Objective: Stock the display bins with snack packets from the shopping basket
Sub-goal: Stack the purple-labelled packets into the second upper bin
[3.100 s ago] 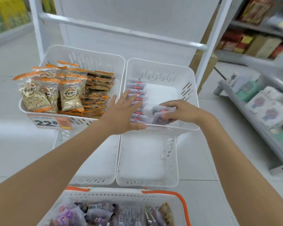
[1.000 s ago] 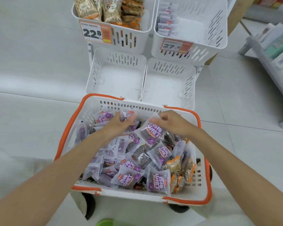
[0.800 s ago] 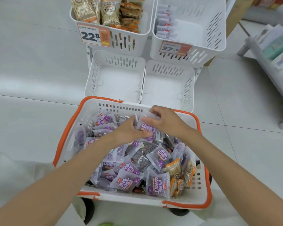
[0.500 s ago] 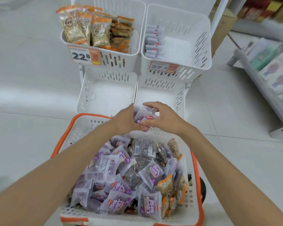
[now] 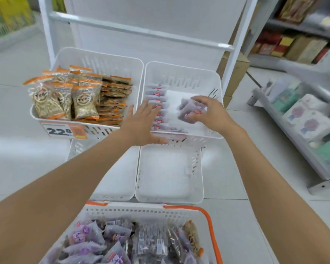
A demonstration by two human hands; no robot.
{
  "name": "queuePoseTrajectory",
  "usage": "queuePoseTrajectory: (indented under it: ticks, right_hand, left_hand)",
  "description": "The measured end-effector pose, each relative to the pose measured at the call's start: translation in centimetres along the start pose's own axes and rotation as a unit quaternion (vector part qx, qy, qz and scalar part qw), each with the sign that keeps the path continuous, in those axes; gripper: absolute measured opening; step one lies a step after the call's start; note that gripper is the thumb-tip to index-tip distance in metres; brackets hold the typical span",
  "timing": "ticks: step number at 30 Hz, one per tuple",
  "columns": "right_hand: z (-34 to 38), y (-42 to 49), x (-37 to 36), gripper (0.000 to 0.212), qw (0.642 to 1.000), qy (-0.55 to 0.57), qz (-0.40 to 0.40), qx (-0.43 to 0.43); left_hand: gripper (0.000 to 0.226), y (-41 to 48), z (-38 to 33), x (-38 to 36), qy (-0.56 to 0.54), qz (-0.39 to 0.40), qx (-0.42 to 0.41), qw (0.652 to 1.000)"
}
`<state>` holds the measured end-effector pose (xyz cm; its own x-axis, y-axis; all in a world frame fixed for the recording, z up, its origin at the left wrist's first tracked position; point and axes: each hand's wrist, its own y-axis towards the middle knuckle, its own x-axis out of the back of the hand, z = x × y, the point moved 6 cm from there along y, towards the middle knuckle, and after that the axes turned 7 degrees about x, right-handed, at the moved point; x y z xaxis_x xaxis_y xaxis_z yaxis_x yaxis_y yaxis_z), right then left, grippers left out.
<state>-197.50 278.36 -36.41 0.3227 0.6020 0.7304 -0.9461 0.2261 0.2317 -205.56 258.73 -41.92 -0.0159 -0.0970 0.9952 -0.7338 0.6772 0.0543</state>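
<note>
The right hand (image 5: 211, 113) was inside the upper right bin (image 5: 181, 68), its fingers and thumb curled round a small bunch of purple packets (image 5: 188, 111) with a red mark on one of them. It held the bunch over the bare white part of the bin floor, just to the right of a row of packets (image 5: 157, 100) that stood on edge along the bin's left wall. The left hand (image 5: 143, 122) lay flat with the palm down and the fingers straight and spread. Its fingertips reached the near end of that row and its thumb stretched along the bin's front rim, but whether the fingers pressed the packets or only hovered over them could not be told. The upper left bin (image 5: 103, 56), side by side with the first, was packed with orange-edged packets (image 5: 82, 98) and carried a price tag (image 5: 63, 130) on its front. Below the two sat a lower left bin (image 5: 118, 195) and a lower right bin (image 5: 168, 199), both white. Nearest the person was the shopping basket (image 5: 208, 216), white with an orange rim, which held a loose heap of snack packets (image 5: 112, 241), mostly purple, with a few brown ones at the right. A white rack (image 5: 141, 31) rose behind the bins, and a shelf of goods (image 5: 297, 115) stood off to the right, blurred.
</note>
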Motion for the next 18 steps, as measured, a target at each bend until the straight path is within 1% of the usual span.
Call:
queuePoseTrajectory:
  ticks: [1,2,3,4,7,8,9,11,12,14,16,17,18]
  right_hand:
    - [-1.2,0.6,-1.2,0.059,0.999,0.000,0.048,-0.025]
    - [-2.3,0.8,-2.6,0.062,0.992,0.030,0.107,-0.062]
    - [-3.1,0.6,-3.9,0.064,0.979,0.077,0.159,-0.106]
    - [-3.6,0.5,-4.9,0.065,0.963,0.127,0.194,-0.136]
    - [-4.1,0.4,-6.1,0.072,0.932,0.230,0.233,-0.154]
    - [-4.1,0.5,-6.3,0.072,0.929,0.238,0.240,-0.150]
    - [-4.1,0.6,-6.5,0.067,0.934,0.228,0.240,-0.138]
    - [-4.2,1.3,-6.5,0.051,0.961,0.167,0.195,-0.100]
    - [-4.2,1.8,-6.6,0.049,0.973,0.135,0.168,-0.081]
    - [-4.2,2.3,-7.0,0.057,0.983,0.086,0.148,-0.069]
    - [-4.2,2.7,-7.2,0.066,0.987,0.057,0.130,-0.074]
    - [-4.1,3.0,-7.1,0.064,0.989,0.039,0.123,-0.070]
    - [-4.0,3.1,-7.0,0.059,0.989,0.031,0.132,-0.066]
  left_hand:
    - [0.119,0.1,0.0,-0.3,0.022,-0.015,-0.002,1.000]
    - [0.120,0.2,0.1,-0.4,0.042,-0.037,-0.004,0.998]
    - [0.120,0.2,0.1,-0.5,0.046,-0.059,-0.011,0.997]
    - [0.118,0.2,0.0,-0.5,0.038,-0.076,-0.020,0.996]
    - [0.113,0.2,0.0,-0.5,0.020,-0.093,-0.033,0.995]
    - [0.111,0.2,0.1,-0.5,0.016,-0.092,-0.033,0.995]
    - [0.110,0.2,0.1,-0.5,0.012,-0.091,-0.032,0.995]
    - [0.109,0.2,0.1,-0.5,0.010,-0.089,-0.029,0.996]
    - [0.108,0.2,0.1,-0.5,0.010,-0.093,-0.029,0.995]
    - [0.108,0.2,0.1,-0.5,0.008,-0.097,-0.029,0.995]
    - [0.108,0.2,0.1,-0.6,0.005,-0.093,-0.026,0.995]
    - [0.108,0.2,0.2,-0.6,0.004,-0.093,-0.026,0.995]
    - [0.108,0.2,0.2,-0.6,0.005,-0.092,-0.027,0.995]
